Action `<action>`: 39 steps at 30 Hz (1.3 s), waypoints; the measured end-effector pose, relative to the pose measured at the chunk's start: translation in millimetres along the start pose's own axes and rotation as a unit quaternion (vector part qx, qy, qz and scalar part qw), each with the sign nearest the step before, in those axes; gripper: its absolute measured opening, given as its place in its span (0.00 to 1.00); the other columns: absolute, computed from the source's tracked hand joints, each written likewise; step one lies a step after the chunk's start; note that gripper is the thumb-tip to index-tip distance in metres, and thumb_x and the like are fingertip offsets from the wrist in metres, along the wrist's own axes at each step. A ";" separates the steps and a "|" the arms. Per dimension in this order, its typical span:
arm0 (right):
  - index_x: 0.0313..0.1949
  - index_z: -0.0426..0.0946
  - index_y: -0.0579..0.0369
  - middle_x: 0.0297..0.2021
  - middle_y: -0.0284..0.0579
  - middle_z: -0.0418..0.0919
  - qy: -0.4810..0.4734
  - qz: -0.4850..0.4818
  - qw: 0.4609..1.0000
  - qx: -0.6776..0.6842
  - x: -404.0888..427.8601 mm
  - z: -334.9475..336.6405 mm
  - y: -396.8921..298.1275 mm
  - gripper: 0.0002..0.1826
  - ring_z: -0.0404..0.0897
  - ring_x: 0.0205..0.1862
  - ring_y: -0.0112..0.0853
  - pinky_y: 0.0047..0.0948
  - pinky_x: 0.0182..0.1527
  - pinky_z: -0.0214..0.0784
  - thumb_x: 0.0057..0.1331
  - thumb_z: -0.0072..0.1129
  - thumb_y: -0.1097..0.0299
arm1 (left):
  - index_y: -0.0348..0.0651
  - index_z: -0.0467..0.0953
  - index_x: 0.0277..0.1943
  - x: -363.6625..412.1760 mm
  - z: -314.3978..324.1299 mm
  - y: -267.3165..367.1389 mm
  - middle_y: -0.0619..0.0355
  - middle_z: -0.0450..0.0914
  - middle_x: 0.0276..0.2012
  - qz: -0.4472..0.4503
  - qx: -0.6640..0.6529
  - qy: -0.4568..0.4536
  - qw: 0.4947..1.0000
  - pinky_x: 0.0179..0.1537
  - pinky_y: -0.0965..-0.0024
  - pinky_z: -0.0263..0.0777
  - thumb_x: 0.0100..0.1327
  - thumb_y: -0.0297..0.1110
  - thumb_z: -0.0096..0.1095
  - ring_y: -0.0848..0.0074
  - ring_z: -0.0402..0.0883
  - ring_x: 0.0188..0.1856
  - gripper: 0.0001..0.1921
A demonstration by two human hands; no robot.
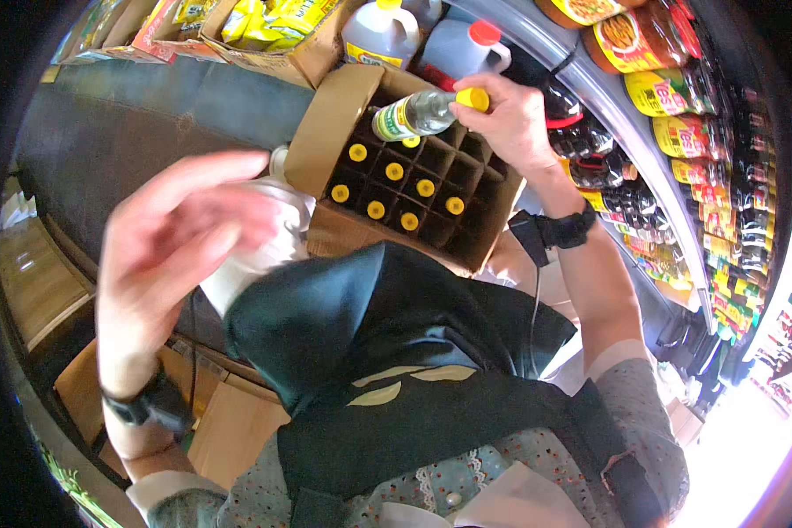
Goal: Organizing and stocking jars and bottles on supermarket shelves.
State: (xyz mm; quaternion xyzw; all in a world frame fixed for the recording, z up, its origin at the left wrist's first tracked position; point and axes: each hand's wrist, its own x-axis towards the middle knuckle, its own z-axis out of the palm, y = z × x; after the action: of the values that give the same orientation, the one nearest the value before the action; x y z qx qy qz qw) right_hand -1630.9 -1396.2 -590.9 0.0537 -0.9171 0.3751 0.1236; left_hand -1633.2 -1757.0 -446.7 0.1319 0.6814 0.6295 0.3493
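Observation:
My right hand [505,122] grips a clear glass bottle [422,113] by its yellow cap, and the bottle is tilted nearly sideways above an open cardboard box [333,125]. Dividers split the box into cells; several hold bottles with yellow caps [394,172], while others, mostly along the right side, show no cap. My left hand [185,231], blurred, is raised left of the box with fingers curved and apart, holding nothing. Just behind its fingers, white crumpled material [290,211] partly shows.
Cartons of yellow packets [284,23] and large plastic jugs [381,33] stand beyond the box. To the right, a curved shelf edge [624,125] runs beside rows of jars [666,92] and bottles. More cardboard boxes [237,422] lie low at the left.

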 end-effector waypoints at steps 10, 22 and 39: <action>0.41 0.80 0.62 0.33 0.40 0.83 -0.021 -0.039 0.996 0.072 -26.2 -74.6 -121.4 0.13 0.79 0.34 0.19 0.21 0.38 0.74 0.58 0.68 0.72 | 0.41 0.62 0.62 114.4 109.2 -89.2 0.51 0.73 0.57 0.254 0.227 0.022 0.940 0.59 0.65 0.69 0.47 0.32 0.78 0.64 0.75 0.60 0.40; 0.50 0.72 0.63 0.48 0.60 0.75 -0.191 0.011 0.980 -0.057 -93.8 152.9 22.8 0.21 0.75 0.53 0.53 0.45 0.55 0.71 0.58 0.63 0.70 | 0.38 0.65 0.57 91.5 10.1 -98.3 0.60 0.78 0.40 0.273 -0.052 0.190 0.942 0.44 0.73 0.77 0.49 0.21 0.73 0.78 0.80 0.41 0.32; 0.42 0.81 0.54 0.34 0.54 0.83 -0.189 0.047 0.979 -0.063 -51.1 188.8 17.1 0.17 0.84 0.39 0.44 0.38 0.45 0.76 0.55 0.69 0.62 | 0.36 0.67 0.56 44.9 -42.7 -108.0 0.59 0.79 0.40 0.304 -0.143 0.259 0.905 0.40 0.74 0.77 0.49 0.13 0.68 0.78 0.80 0.37 0.30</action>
State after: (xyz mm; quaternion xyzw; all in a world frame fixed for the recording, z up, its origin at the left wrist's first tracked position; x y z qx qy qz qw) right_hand -1620.2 -1516.1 -746.1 0.0728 -0.9472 0.3051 -0.0663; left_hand -1664.9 -1780.5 -564.8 0.1138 0.5773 0.8079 -0.0330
